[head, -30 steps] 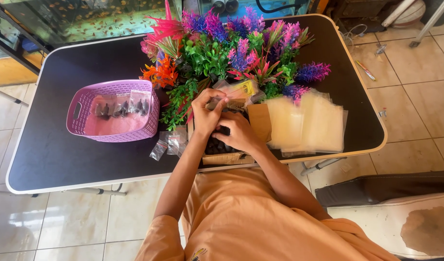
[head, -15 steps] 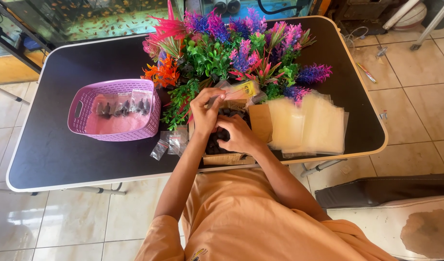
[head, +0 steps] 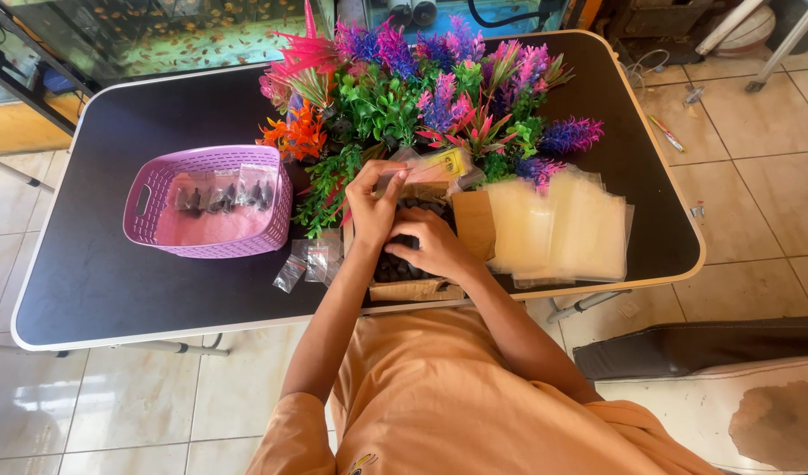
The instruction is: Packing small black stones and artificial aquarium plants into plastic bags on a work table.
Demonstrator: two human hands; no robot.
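My left hand (head: 373, 200) holds a small clear plastic bag (head: 410, 173) upright just above an open cardboard box (head: 474, 224) of small dark pieces (head: 388, 268). Right beside it, my right hand (head: 435, 248) lies over the box with its fingers curled into the dark pieces. What the fingertips pinch is hidden. Both hands are at the near edge of the black table (head: 114, 290), in front of a heap of colourful artificial plants (head: 422, 97).
A pink plastic basket (head: 158, 233) at the left holds a few small filled bags (head: 224, 195). Loose small bags (head: 307, 262) lie near my left forearm. A stack of larger clear bags (head: 571, 224) lies to the right. Tiled floor surrounds the table.
My hands stay over the box. The left hand has lifted the small bag slightly and the right hand has shifted a little within the box.
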